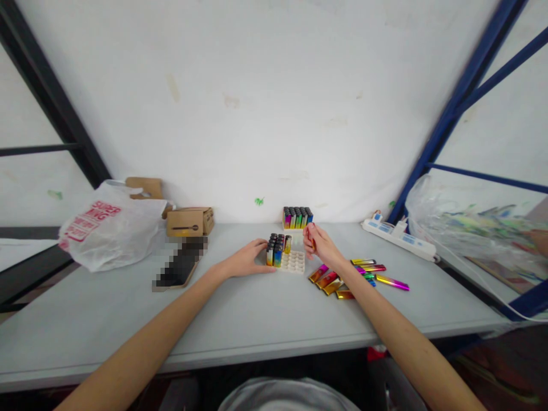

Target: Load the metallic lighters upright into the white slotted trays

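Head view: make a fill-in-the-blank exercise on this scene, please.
The left hand is beside a tray whose lighters stand toward its ____ end.
Loose shiny pieces lie to that tray's ____.
The metal frame beside the power strip is ____.
The white bag is printed in ____.

Missing words: left; right; blue; red.
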A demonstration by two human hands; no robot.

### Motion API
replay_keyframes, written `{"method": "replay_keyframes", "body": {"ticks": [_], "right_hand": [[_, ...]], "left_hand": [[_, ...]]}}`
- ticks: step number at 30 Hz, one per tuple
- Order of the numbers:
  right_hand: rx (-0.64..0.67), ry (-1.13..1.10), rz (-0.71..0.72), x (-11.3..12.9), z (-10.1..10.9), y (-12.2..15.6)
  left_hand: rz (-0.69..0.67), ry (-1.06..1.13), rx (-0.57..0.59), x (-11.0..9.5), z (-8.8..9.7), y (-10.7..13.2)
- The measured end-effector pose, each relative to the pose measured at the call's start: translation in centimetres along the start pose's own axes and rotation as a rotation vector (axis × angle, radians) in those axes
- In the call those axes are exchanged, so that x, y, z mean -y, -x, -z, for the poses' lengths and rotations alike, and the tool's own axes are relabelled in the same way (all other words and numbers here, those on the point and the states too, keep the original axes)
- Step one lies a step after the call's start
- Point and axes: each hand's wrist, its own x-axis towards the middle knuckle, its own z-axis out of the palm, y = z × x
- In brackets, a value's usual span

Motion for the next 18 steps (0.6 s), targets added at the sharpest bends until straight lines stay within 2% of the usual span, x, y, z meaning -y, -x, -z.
{"method": "replay_keyframes", "body": {"ticks": [3,8,11,18], "right_hand": [[-0.101,0.120,-0.034,-0.4,-0.6,0.0],[-0.262,0.505,0.122,-1.5,-1.1,0.3],[-0.332,0.609,0.171,-1.8,-1.3,0.4],[-0.253,0.660,0.246,-1.6,-1.4,0.6]], "left_hand": [[-0.005,0.008,-0.012,0.1,-0.1,0.0],[0.006,0.012,-0.010,0.3,-0.2,0.0],[0.004,0.000,0.005,0.3,-0.2,-0.1],[0.016,0.016,0.000,-0.1,0.0,0.0]]}}
